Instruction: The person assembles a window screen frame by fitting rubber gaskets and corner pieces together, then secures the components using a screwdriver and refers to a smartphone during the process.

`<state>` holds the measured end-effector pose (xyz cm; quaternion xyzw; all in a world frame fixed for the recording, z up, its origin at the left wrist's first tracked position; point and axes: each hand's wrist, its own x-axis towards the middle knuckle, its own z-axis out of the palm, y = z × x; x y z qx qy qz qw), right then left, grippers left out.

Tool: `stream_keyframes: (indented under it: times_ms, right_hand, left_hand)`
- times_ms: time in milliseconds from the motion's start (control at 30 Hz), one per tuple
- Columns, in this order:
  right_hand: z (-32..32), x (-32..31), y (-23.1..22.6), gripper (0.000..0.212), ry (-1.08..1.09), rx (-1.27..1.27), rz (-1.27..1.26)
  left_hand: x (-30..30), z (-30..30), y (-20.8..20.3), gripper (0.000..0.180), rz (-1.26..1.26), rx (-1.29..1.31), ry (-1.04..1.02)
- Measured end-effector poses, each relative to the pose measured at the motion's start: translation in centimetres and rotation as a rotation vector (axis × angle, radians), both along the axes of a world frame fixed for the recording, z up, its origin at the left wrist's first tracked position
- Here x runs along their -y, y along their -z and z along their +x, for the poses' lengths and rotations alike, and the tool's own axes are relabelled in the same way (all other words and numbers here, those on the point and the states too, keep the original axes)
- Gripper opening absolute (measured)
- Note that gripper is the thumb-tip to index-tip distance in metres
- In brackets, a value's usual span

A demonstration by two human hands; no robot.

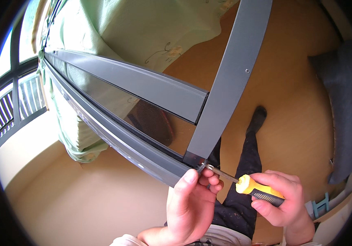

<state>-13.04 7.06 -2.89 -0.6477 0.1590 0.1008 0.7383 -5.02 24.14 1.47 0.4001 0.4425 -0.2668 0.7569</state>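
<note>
In my right hand (pixel 280 197) is a screwdriver (pixel 262 190) with a yellow and black handle, its fingers wrapped round the grip. The metal shaft points left, its tip touching or very near a small metal fitting (pixel 203 165) at the corner of a dark grey frame (pixel 143 86). My left hand (pixel 194 201) pinches that corner, thumb on the frame's lower rail (pixel 114 143) and fingers curled beside the fitting. A wide grey upright (pixel 229 82) meets the rails there. Exactly how the tip sits in the fitting is too small to tell.
A mesh panel (pixel 139 119) fills part of the frame. Pale green curtains (pixel 131 24) hang behind it, beside a barred window (pixel 20 94) at left. My leg (pixel 249 151) in dark trousers stands on the brown floor (pixel 294 106). Dark grey cloth (pixel 348 106) lies at right.
</note>
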Motion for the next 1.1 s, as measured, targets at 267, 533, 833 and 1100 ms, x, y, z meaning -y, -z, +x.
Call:
stream_keyframes:
  times_ms: [267,533,833,1100]
  right_hand:
    - [1.2,0.6,-1.0,0.039,-0.084,0.086,-0.216]
    - [1.3,1.2,-1.9,0.041,-0.314,0.515,-1.156]
    - [2.1,0.5,-1.4,0.037,0.012,0.182,-0.306]
    - [2.5,0.5,-1.3,0.037,-0.107,0.248,-0.439]
  left_hand:
    - [0.4,0.2,0.7,0.014,-0.003,0.061,0.066]
    - [-0.1,-0.3,1.2,0.017,-0.018,0.122,0.032]
    - [0.3,0.6,0.1,0.022,0.05,0.005,0.109]
    - [0.2,-0.3,1.0,0.021,0.023,0.019,0.0]
